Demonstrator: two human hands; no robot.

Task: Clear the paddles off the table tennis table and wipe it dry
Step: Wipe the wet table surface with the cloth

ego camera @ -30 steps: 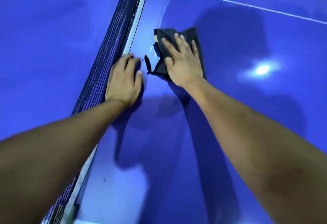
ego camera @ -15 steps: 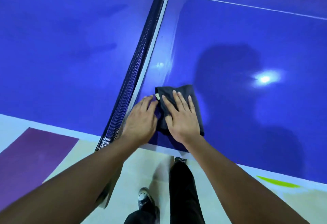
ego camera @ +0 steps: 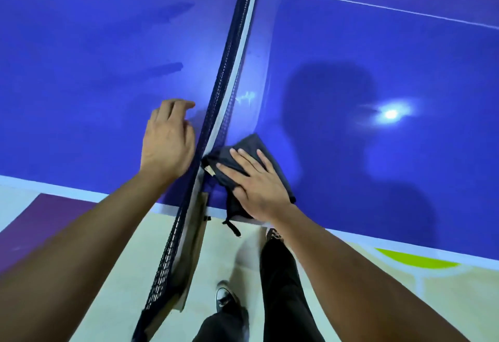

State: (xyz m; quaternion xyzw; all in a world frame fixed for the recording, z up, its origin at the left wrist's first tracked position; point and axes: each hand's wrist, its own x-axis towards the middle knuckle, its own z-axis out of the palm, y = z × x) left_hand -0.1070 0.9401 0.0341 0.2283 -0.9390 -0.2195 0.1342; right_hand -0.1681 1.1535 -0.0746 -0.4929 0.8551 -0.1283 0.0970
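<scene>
table [ego camera: 378, 52] blue, white edge lines | net [ego camera: 225, 76] black mesh, white band | cloth [ego camera: 249, 145] dark grey

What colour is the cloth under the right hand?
Dark grey, almost black; the cloth shows best in the head view, with the right hand flat on it.

Below the table's [ego camera: 378, 44] near edge you see a pale cream floor [ego camera: 232, 255], with a purple patch [ego camera: 46, 217] at the left and a lime-green shape [ego camera: 413, 260] edged in pale lines at the right. One lamp's glare [ego camera: 391, 114] shines on the blue top.
</scene>
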